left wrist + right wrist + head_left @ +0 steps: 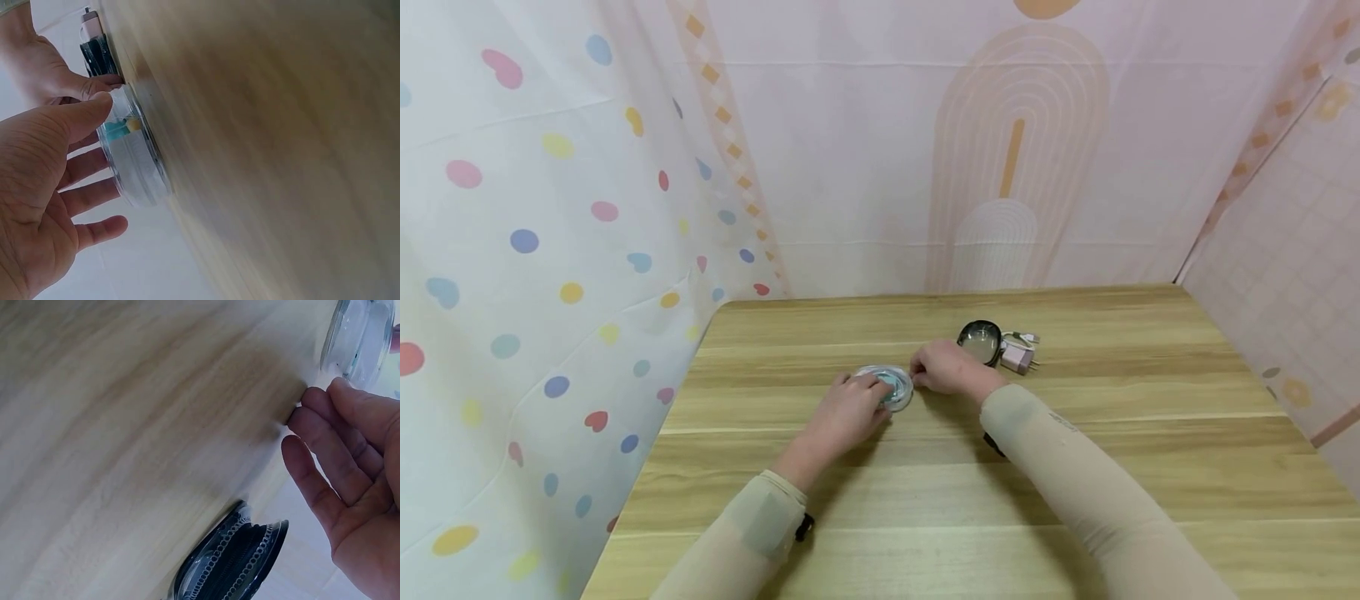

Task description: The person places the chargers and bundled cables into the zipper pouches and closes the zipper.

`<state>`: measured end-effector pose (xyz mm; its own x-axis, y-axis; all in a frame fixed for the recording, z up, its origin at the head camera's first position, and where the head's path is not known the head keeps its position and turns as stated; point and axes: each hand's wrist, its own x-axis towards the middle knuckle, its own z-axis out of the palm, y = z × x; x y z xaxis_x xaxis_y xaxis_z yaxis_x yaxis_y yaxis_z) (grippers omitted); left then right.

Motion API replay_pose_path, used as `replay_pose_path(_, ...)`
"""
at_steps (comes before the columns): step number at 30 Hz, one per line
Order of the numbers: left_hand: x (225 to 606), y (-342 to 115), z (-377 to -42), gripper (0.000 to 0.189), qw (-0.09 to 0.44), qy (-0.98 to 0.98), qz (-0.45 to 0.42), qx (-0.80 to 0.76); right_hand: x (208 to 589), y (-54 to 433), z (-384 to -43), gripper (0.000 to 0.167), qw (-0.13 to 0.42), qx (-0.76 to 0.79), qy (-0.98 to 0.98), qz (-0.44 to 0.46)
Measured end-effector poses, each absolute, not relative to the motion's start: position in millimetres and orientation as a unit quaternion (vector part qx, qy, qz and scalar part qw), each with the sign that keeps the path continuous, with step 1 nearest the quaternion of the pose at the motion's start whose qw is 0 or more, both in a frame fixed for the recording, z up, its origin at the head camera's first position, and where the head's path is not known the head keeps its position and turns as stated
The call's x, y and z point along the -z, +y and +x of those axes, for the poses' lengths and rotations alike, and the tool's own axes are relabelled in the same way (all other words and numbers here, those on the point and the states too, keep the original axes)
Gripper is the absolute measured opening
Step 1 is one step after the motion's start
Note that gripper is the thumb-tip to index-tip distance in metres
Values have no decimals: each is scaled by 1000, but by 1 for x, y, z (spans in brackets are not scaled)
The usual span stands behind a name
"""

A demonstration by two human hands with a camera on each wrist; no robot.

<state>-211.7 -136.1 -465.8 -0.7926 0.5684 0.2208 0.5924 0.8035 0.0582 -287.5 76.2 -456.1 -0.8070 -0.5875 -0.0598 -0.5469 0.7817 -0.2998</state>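
A clear round case point(897, 398) with pale blue contents stands on the wooden table in front of me. My left hand point(853, 408) grips it from the left. In the left wrist view the thumb lies along the near side of the case point(139, 165), with the other fingers behind it. Curled in at the opposite edge, my right hand point(951, 367) pinches at the rim with thumb and forefinger. Its other fingers bend near the tabletop in the right wrist view. What lies between those fingertips is mostly hidden.
Just beyond my right hand sits a black-rimmed zip case point(980, 340) with a see-through top. Beside it lie a pale pink plug charger point(1017, 358) and a short white cable point(1022, 337). Patterned cloth point(850, 167) hangs behind the table and along both sides.
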Motion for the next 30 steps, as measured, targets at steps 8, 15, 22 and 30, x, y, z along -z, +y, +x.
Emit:
replay_pose_path(8, 466, -137, -211, 39, 80, -949, -299, 62, 458, 74, -288, 9, 61, 126, 945, -296)
replay_pose_path(15, 460, -135, -211, 43, 38, -955, -286, 63, 459, 76, -289, 9, 62, 144, 942, -296)
replay_pose_path(22, 457, -133, -212, 41, 12, -959, -278, 55, 459, 81, -289, 12, 65, 162, 935, -309)
replay_pose_path(30, 453, -131, -215, 40, -18, -961, -269, 64, 460, 88, -289, 10, 61, 164, 928, -330)
